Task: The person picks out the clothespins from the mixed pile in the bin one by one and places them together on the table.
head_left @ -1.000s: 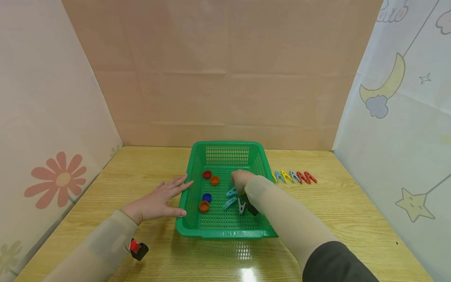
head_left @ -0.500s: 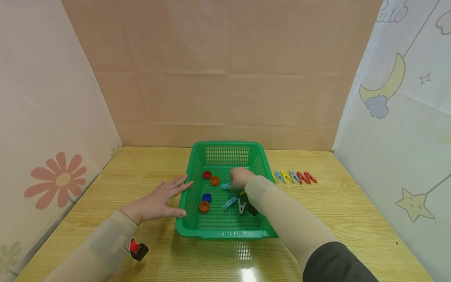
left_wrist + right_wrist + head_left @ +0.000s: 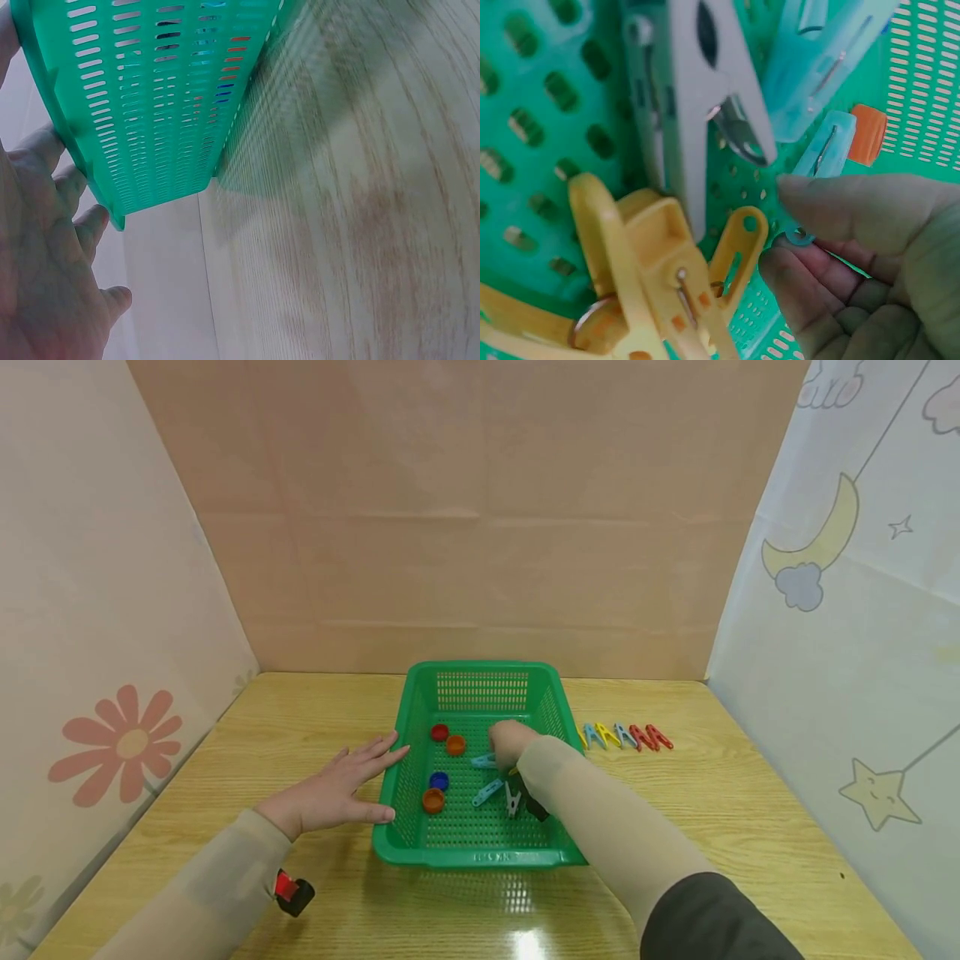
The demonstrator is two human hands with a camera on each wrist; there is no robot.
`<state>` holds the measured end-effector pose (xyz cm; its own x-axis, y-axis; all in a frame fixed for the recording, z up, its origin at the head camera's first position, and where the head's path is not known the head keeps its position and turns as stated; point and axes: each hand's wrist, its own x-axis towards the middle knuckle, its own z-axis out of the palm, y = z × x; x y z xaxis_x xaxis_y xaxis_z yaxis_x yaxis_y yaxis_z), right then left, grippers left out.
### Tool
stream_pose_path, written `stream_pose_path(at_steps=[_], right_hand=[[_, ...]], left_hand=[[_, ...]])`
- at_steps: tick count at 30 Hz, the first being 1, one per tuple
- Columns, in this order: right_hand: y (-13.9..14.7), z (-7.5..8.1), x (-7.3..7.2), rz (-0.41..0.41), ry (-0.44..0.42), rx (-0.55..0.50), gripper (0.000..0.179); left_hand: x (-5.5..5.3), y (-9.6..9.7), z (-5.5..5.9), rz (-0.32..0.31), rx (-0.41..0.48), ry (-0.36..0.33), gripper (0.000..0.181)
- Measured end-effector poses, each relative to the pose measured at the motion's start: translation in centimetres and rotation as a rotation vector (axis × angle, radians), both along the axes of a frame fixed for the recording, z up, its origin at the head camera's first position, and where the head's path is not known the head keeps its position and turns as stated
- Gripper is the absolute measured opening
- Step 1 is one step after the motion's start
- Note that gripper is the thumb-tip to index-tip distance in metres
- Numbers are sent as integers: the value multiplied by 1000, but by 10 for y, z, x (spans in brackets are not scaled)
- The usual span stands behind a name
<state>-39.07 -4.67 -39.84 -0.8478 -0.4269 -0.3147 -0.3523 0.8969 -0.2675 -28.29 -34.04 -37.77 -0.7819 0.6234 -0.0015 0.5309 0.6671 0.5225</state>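
Observation:
Reaching inside the green plastic basket (image 3: 491, 858), my right hand (image 3: 513, 742) pinches a light blue clothespin (image 3: 829, 142) between thumb and fingers. A second light blue clothespin (image 3: 487, 792) lies nearer the basket's front, beside a grey clothespin (image 3: 513, 800). Yellow clothespins (image 3: 664, 262) show close up in the right wrist view, mostly hidden under my arm in the head view. My left hand (image 3: 337, 789) rests with spread fingers against the basket's left rim, as the left wrist view also shows.
Along the basket's left half sit a red cap (image 3: 439, 732), a blue cap (image 3: 438, 781) and two orange caps, one of them the front orange cap (image 3: 432, 801). Right of the basket, several clothespins stand in a row, ending in a red clothespin (image 3: 658, 737). A papered wall (image 3: 480, 568) closes the back.
The light blue clothespin at my right hand has turned from slanted to nearly level and shifted slightly left. My left hand has stayed at the rim.

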Motion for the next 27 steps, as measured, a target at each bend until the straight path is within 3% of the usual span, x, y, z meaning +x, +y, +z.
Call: stream_pose_path(at_steps=[4, 7, 19, 27], right_hand=[[2, -1, -2, -10, 28, -54, 8], [2, 3, -1, -34, 38, -119, 24], [1, 29, 2, -80, 76, -332, 38], [7, 52, 6, -94, 132, -385, 38]], left_hand=[[0, 0, 0, 3, 1, 5, 85], [0, 0, 0, 10, 1, 1, 86], [1, -1, 0, 13, -14, 19, 86], [0, -1, 0, 16, -16, 18, 86]])
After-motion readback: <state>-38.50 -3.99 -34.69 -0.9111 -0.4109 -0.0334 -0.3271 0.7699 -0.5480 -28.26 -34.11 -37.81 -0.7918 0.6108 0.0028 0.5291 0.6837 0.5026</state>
